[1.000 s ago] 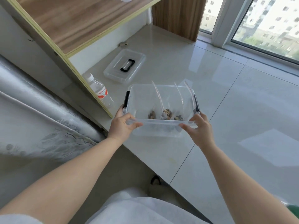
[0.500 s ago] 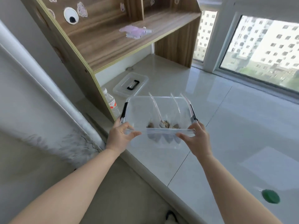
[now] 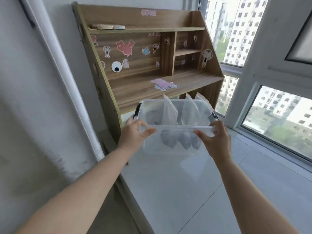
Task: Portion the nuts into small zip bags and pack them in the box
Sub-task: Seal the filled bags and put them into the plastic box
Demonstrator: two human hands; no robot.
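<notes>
A clear plastic box [image 3: 152,146] with black side latches is held up in the air in front of a wooden shelf. My left hand [image 3: 133,135] grips its near left corner, thumb over the rim. My right hand [image 3: 215,137] grips the near right corner the same way. Three small zip bags [image 3: 170,110] stand upright inside, their tops poking above the rim. Dark nuts [image 3: 180,138] sit at the bottom of the bags and show through the box wall.
A wooden shelf unit [image 3: 152,75] covered in stickers stands just behind the box. Large windows [image 3: 276,114] run along the right. A pale tiled ledge [image 3: 177,191] lies below, and a light wall with a pipe [image 3: 55,68] is at the left.
Both hands have lifted the box off the tiled ledge and raised it. The view has tilted up, so the box lid and water bottle on the ledge are out of sight.
</notes>
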